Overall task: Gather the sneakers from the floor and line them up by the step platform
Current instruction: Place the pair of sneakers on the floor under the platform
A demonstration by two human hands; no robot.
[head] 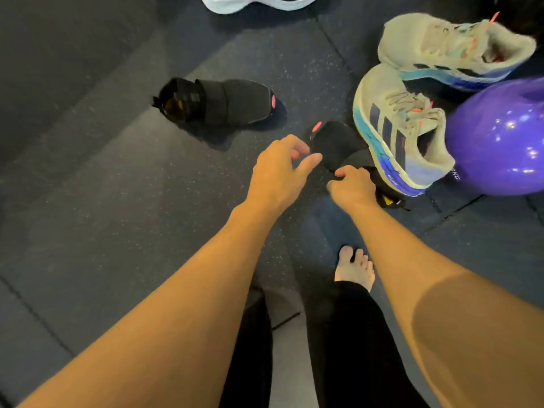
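Down on the speckled rubber floor (123, 178), a matte black knit sneaker (335, 142), strap-wrapped, lying diagonally: pink-tabbed toe aimed away and leftward, heel nearer, partly tucked beneath a grey mesh sneaker (403, 134). Right grip (351, 187) curled, pinching its midsection; left grip (279, 169) loosely spread beside the toe, holding nothing. Further left, second black sneaker (217, 101), toe rightward. Glossy round purple kettlebell (497, 136) at right.

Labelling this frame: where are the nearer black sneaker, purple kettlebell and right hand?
nearer black sneaker (335, 142), head view, toe upper
purple kettlebell (500, 142), head view, round body
right hand (351, 187), head view, its back
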